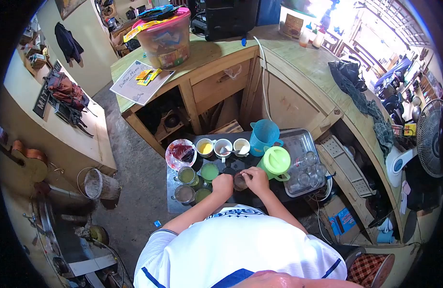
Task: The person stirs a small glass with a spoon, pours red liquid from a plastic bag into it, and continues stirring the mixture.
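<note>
Between my hands stands a glass mug (239, 183) with brown contents. My left hand (223, 185) is closed at its left side, where the handle would be, though the fingers are largely hidden. My right hand (256, 179) has its fingertips pinched together over the rim; what they hold is too small to name. Left of the mug are glasses of green drink (209, 171) and a glass with greyish-brown contents (184, 194). Behind my hands, white cups hold something yellow (204, 147) and white (241, 147), one with a spoon. Beside my right hand is a lidded green pitcher (277, 161).
A bowl of dark red jelly (181, 153) sits at the table's far left. A blue pitcher (264, 136) stands at the back, and a metal tray (298, 140) with several glasses lies right. Wooden counters (221, 69) surround the table; a fan (430, 139) stands far right.
</note>
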Available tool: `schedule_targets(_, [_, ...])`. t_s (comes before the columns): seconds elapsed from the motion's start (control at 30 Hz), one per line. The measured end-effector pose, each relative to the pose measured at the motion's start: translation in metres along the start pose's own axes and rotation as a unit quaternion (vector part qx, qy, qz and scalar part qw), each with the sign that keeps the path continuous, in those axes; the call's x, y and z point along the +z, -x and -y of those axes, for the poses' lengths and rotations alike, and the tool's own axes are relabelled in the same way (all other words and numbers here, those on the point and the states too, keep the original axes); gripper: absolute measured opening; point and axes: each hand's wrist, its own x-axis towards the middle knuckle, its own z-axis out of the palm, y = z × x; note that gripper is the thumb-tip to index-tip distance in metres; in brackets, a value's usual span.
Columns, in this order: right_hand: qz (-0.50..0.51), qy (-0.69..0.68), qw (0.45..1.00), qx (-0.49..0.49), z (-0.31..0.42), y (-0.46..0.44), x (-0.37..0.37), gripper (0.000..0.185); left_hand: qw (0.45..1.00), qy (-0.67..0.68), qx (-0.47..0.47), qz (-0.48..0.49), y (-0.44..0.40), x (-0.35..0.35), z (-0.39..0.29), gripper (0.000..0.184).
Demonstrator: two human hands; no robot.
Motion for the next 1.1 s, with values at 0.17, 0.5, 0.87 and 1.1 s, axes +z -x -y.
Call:
schedule_targets(0.17, [0.023, 0.019, 0.999, 0.011, 0.001, -0.001, -0.002, 0.009, 1.0, 0.015, 0.006, -0.007, -0.002, 0.005, 0.002, 0.009])
schedule_targets(0.5, [0.006, 0.07, 0.998, 0.005, 0.003, -0.002, -0.004, 0.011, 1.0, 0.018, 0.006, -0.013, -0.002, 0.005, 0.002, 0.01])
schedule_targets(0.87, [0.003, 0.028, 1.0, 0.011, 0.008, -0.001, -0.002, 0.01, 1.0, 0.015, 0.002, 0.0, -0.001, 0.002, 0.001, 0.008])
schedule_targets(1.1, [0.015, 0.014, 1.0, 0.014, 0.003, 0.0, 0.0, 0.011, 1.0, 0.019, 0.001, -0.005, 0.0, -0.002, 0.001, 0.009])
